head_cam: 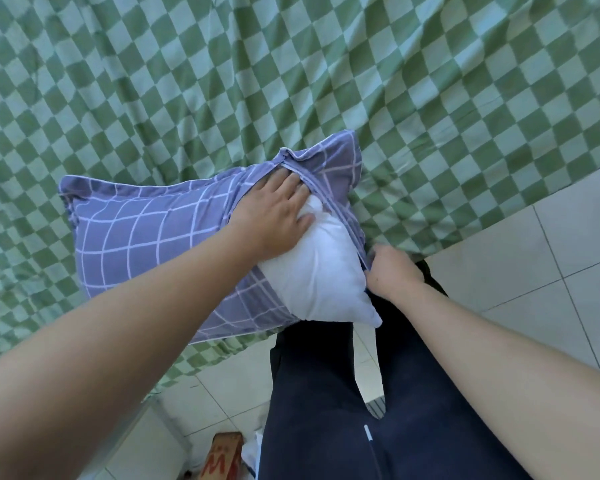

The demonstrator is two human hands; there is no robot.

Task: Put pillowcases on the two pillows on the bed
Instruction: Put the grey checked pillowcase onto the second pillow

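At the bed [430, 98] edge, the left hand [274, 216] presses flat, fingers straight, on the white pillow [319, 271] half inside the blue checked pillowcase [136, 237]. The right hand [392, 268] pinches the case's hem; best pull it taut while stuffing the exposed corner in.

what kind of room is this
Most likely a bedroom in a home. A bed covered by a green checkered sheet fills most of the view, a white pillow is partly inside a purple grid pillowcase, and the floor is pale tile.
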